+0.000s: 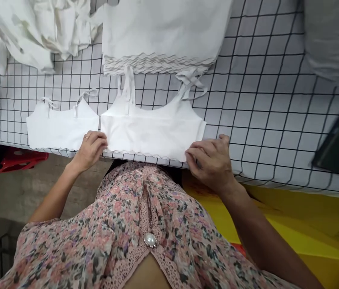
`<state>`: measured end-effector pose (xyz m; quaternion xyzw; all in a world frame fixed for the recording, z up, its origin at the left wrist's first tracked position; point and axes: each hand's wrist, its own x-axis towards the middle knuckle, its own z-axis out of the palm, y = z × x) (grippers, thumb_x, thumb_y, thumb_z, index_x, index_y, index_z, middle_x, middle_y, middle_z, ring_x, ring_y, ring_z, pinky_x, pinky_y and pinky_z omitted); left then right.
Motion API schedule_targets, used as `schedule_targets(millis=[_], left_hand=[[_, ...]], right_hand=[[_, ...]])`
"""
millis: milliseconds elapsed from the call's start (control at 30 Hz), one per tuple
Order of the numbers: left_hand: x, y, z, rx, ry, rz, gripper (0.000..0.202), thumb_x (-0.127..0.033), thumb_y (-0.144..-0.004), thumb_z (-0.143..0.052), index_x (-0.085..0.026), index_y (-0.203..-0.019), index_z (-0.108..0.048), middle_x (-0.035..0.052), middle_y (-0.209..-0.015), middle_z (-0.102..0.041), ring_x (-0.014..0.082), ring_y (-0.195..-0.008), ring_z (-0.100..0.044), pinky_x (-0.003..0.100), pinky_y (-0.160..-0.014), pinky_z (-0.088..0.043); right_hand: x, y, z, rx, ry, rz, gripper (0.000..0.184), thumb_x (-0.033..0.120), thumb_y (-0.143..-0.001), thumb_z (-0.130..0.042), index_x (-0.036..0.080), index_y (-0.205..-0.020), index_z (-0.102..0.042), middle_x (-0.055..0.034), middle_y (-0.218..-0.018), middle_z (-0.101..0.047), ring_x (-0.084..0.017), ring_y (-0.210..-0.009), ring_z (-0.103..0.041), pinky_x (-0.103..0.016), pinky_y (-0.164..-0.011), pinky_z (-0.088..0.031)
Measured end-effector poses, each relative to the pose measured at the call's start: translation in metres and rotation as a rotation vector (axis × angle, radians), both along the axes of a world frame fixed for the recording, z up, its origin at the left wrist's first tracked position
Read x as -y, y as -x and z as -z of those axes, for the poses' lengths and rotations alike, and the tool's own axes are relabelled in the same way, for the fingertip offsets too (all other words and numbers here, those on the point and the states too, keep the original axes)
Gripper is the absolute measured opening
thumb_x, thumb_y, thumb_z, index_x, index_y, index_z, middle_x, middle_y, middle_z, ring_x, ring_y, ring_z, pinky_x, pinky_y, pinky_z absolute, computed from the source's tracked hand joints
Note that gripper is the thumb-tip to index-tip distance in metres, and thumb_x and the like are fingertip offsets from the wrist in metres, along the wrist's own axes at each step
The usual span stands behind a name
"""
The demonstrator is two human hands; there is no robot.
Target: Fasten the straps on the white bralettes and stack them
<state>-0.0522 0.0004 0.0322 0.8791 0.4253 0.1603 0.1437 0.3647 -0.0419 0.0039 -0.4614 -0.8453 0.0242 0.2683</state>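
A white top [153, 130] lies flat at the near edge of the desk [262, 100], straps pointing to the far edge, spanning the gap between both hands. The left hand [90, 148] rests with curled fingers on the hem's left corner; whether it pinches the cloth cannot be told. The right hand [210, 160] pinches the hem's right corner. A smaller top [61, 128] lies just beside, toward the left edge. A stack of tops [163, 36] sits beyond, near the far edge.
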Motion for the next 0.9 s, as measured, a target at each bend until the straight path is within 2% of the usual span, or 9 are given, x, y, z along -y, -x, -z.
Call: schedule_targets(millis=[67,167,267,333,467,567,633,700,900], left_hand=[[-0.002,-0.013,-0.002,0.018,0.011,-0.013,0.022,-0.027,-0.111,-0.055,-0.021,-0.13,-0.063,0.0144,-0.138,-0.068,0.0268,-0.132,-0.064,0.047,-0.11,-0.053],[-0.006,-0.041,0.009,0.019,0.018,0.021,0.055,-0.03,-0.115,-0.044,-0.022,-0.168,-0.033,0.017,-0.171,-0.047,0.0295,-0.164,-0.042,0.055,-0.133,-0.037],[-0.007,-0.05,0.027,-0.063,-0.002,-0.015,0.08,-0.046,-0.114,-0.049,-0.023,-0.178,-0.008,0.0182,-0.183,-0.025,0.0361,-0.173,-0.02,0.062,-0.14,-0.021],[-0.006,-0.044,0.036,-0.084,-0.014,-0.081,0.091,-0.054,-0.11,-0.054,-0.023,-0.179,-0.003,0.0191,-0.184,-0.018,0.039,-0.174,-0.014,0.065,-0.14,-0.019],[-0.016,-0.048,0.032,0.011,-0.108,-0.137,0.075,-0.042,-0.111,-0.057,-0.027,-0.176,-0.024,0.0186,-0.181,-0.03,0.0402,-0.173,-0.021,0.074,-0.137,-0.018],[-0.041,-0.088,0.019,0.226,-0.134,-0.027,0.05,-0.027,-0.11,-0.061,-0.028,-0.159,-0.05,0.0147,-0.161,-0.059,0.0318,-0.157,-0.052,0.061,-0.126,-0.047],[-0.059,-0.122,0.017,0.371,-0.093,0.06,0.037,-0.019,-0.109,-0.058,-0.026,-0.146,-0.059,0.0122,-0.142,-0.068,0.0238,-0.134,-0.067,0.045,-0.108,-0.061],[-0.072,-0.152,0.021,0.422,-0.094,0.119,0.031,-0.015,-0.11,-0.052,-0.023,-0.138,-0.061,0.0114,-0.129,-0.068,0.0213,-0.122,-0.068,0.04,-0.099,-0.063],[-0.071,-0.179,0.047,0.169,-0.085,0.205,0.03,-0.016,-0.109,-0.049,-0.017,-0.136,-0.06,0.0156,-0.128,-0.064,0.0277,-0.122,-0.059,0.048,-0.104,-0.06]], right_hand=[[-0.001,0.022,-0.003,0.011,0.009,0.006,0.024,0.027,-0.104,-0.063,0.019,-0.126,-0.07,-0.0148,-0.128,-0.077,-0.032,-0.117,-0.07,-0.065,-0.123,-0.037],[-0.001,0.057,0.0,0.088,0.116,-0.028,0.066,0.043,-0.112,-0.047,0.01,-0.168,-0.037,-0.0247,-0.169,-0.049,-0.039,-0.156,-0.049,-0.071,-0.131,-0.024],[0.005,0.061,0.01,0.175,0.231,-0.023,0.082,0.05,-0.113,-0.039,0.008,-0.177,-0.01,-0.026,-0.177,-0.031,-0.041,-0.165,-0.036,-0.077,-0.129,-0.022],[0.006,0.042,0.014,0.176,0.267,0.009,0.083,0.051,-0.113,-0.039,0.011,-0.178,-0.006,-0.0253,-0.177,-0.032,-0.042,-0.164,-0.037,-0.079,-0.125,-0.029],[-0.031,-0.008,0.006,-0.027,0.157,0.112,0.054,0.034,-0.111,-0.048,0.022,-0.164,-0.05,-0.0195,-0.155,-0.064,-0.037,-0.145,-0.058,-0.063,-0.114,-0.05],[-0.094,-0.026,-0.002,-0.072,0.08,0.132,0.033,0.024,-0.108,-0.052,0.024,-0.127,-0.078,-0.0142,-0.119,-0.075,-0.032,-0.116,-0.064,-0.054,-0.1,-0.052],[-0.136,-0.026,-0.001,0.013,0.103,0.075,0.027,0.026,-0.104,-0.058,0.024,-0.116,-0.082,-0.0138,-0.112,-0.073,-0.034,-0.114,-0.06,-0.057,-0.1,-0.048],[-0.167,-0.023,0.002,0.081,0.16,0.015,0.022,0.027,-0.1,-0.063,0.021,-0.105,-0.083,-0.0147,-0.11,-0.072,-0.036,-0.114,-0.057,-0.061,-0.102,-0.043],[-0.201,-0.026,-0.009,-0.024,0.339,-0.146,0.013,0.022,-0.089,-0.064,0.02,-0.087,-0.077,-0.0102,-0.103,-0.073,-0.03,-0.113,-0.057,-0.05,-0.1,-0.047]])
